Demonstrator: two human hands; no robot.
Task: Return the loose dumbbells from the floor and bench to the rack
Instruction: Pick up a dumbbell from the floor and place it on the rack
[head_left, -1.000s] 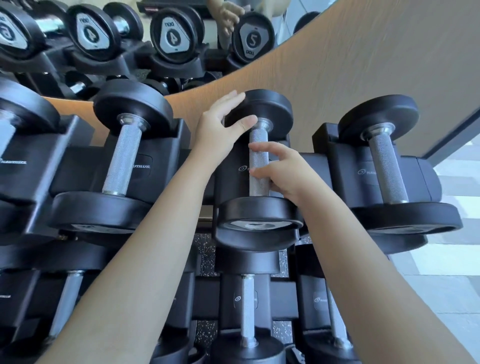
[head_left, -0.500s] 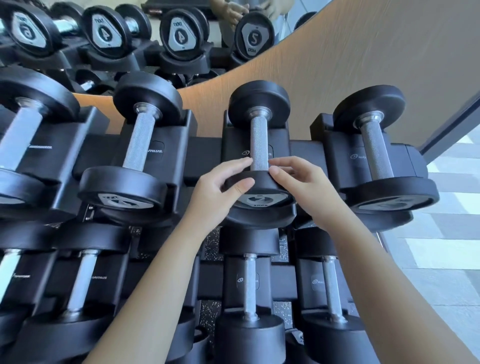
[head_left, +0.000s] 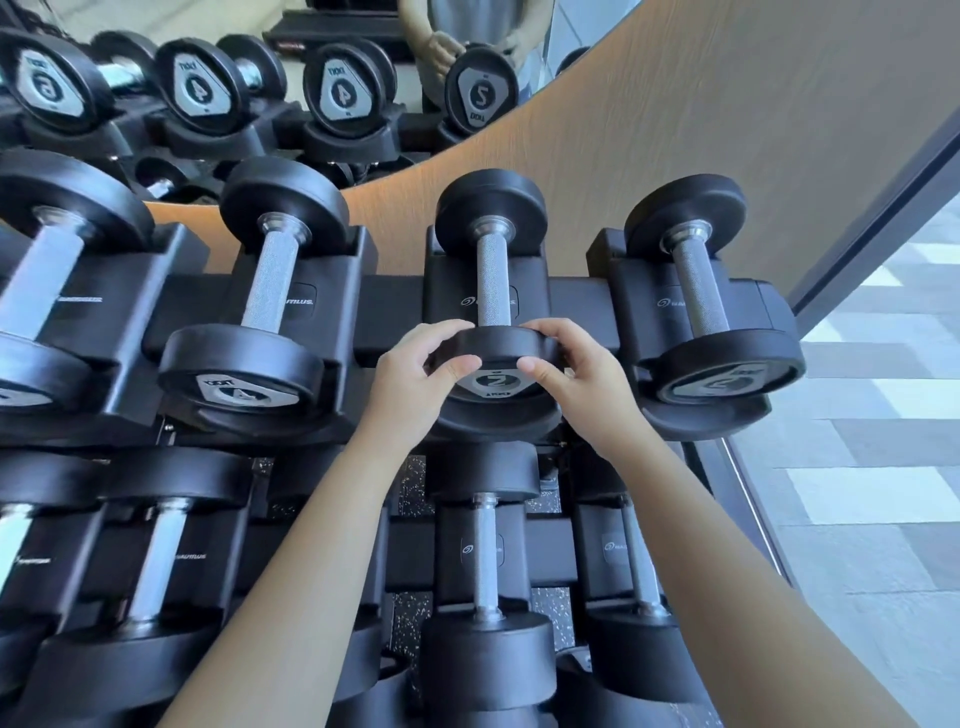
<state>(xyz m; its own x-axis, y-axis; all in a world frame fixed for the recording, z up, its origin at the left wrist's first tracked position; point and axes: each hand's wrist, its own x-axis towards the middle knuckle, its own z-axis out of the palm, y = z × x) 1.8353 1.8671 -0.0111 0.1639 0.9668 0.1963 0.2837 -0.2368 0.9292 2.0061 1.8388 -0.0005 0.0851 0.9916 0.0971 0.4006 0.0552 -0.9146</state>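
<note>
Fingers (head_left: 448, 328) lower, round black "2"-marked dumbbell (head_left: 491, 280)

Left hand (head_left: 410, 382), right hand (head_left: 584, 382): bare, nails short. Left forearm (head_left: 311, 545), right forearm (head_left: 727, 545): bare to the frame's lower edge. Mirror (head_left: 363, 21) reflection: light grey top on torso.

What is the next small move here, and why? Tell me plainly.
Probably release both hands: the black round-headed dumbbell marked 2 already lies seated in its black rack cradle, level with its neighbours, and the left hand and right hand grip only its near head.
</note>
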